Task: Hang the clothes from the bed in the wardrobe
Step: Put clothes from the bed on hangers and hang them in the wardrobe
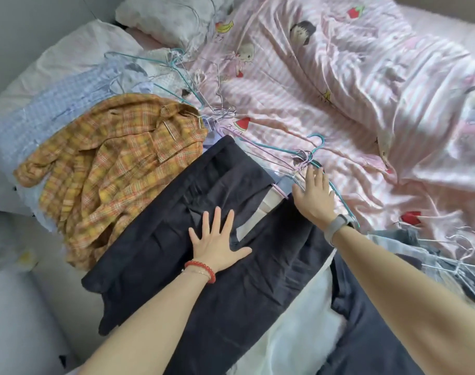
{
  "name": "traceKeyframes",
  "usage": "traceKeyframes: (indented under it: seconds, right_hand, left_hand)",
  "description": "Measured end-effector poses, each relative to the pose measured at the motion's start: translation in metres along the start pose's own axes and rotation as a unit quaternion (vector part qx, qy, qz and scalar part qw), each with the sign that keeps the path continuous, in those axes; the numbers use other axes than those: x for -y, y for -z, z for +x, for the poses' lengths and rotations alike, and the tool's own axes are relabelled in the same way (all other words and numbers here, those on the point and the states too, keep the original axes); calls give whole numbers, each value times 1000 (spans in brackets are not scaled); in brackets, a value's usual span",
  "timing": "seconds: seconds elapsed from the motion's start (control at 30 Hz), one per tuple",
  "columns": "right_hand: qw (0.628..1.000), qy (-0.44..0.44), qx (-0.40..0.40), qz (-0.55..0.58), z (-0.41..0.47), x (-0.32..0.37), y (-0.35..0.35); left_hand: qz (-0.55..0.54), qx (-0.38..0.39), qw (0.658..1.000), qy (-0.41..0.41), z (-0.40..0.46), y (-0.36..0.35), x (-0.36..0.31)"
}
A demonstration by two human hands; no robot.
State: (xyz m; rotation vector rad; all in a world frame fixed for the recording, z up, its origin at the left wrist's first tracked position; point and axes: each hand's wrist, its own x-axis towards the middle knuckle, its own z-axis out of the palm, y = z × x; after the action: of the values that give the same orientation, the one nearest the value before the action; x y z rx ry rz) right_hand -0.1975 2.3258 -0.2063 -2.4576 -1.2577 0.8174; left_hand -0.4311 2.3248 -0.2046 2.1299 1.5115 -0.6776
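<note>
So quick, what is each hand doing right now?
Left hand: open, fingers spread flat on the dark trousers.
Right hand: open, straight fingers reaching onto the wire hangers, gripping nothing.

Readable text is scarce here. On the pink striped duvet cover [298, 104] in front of me there are small printed Japanese katakana captions beside the cartoon fruit: one by the watermelon slice [243, 123] reads roughly "スイカ", though blur makes the last character uncertain. Another short caption sits under the bananas [225, 26] near the top, too smeared to read beyond a "ナ"-like stroke. My clothes, hangers and wristband show no legible labels, brands or numbers.
</note>
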Motion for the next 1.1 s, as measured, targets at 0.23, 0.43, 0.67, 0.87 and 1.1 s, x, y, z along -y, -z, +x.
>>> traceKeyframes:
  seconds: [0.23,0.43,0.67,0.87,1.1]
  right_hand:
    - [990,77,49,-111,-39,18,-49]
    - [978,180,23,-101,-79,86,-45]
    - [926,349,65,-132,-189,176,-83]
    - [814,549,128,-140,-344,271,-152]
    - [629,727,239,-134,-575,336,-249]
  left_hand:
    - [-29,-7,999,-32,-6,5,10]
    - [-75,-139,987,2,-51,24,46]
    - [-142,-251,950,117,-170,4,158]
    - [-163,-363,866,303,-349,-68,275]
    - [-181,-476,699,503,-594,-178,334]
